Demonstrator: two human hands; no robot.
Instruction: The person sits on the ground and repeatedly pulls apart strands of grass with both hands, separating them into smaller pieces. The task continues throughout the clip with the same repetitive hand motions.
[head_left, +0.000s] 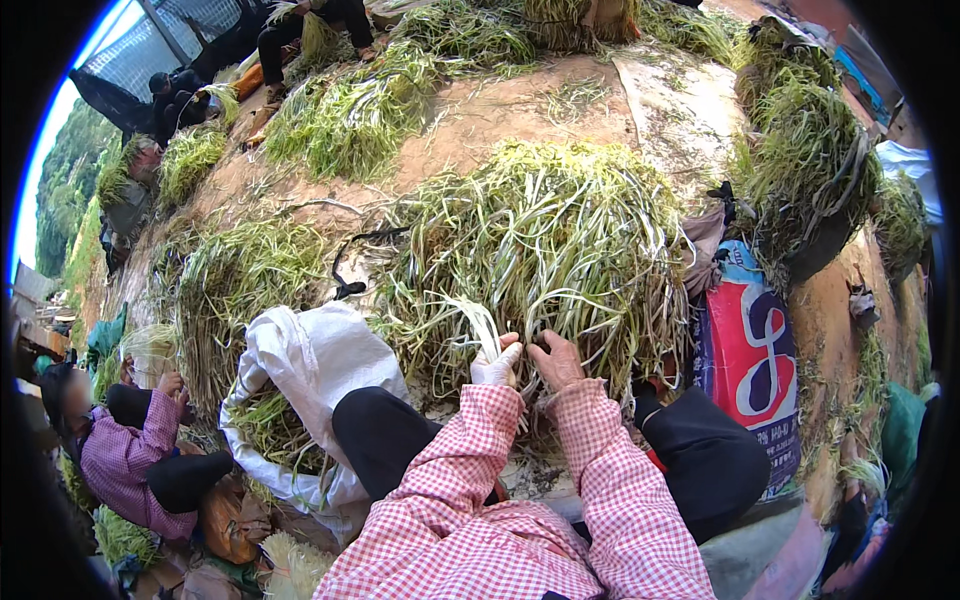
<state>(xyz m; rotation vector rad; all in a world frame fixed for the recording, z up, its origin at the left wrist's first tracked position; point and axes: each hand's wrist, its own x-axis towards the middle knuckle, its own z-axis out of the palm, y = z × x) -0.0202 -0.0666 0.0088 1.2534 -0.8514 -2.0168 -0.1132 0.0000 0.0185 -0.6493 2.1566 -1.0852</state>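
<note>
Before me lies a large heap of long, thin green and whitish plant stalks (540, 225); I cannot tell the exact plant. My left hand (496, 363), in what looks like a white glove, holds a small bunch of pale stalks (477, 319) that fans up and to the left. Close on its right, my right hand (556, 361) is bare, with its thumb and fingertips pinched at a stalk by the heap's near edge. A narrow gap parts the two hands. Pale stalk ends hang below them, between my checked sleeves.
An open white woven sack (315, 375) with green stalks inside stands left of my knee. A printed red and blue sack (750, 360) lies at right. More stalk heaps (240, 300) surround me. A co-worker in a checked shirt (124, 472) sits at far left; others sit at upper left.
</note>
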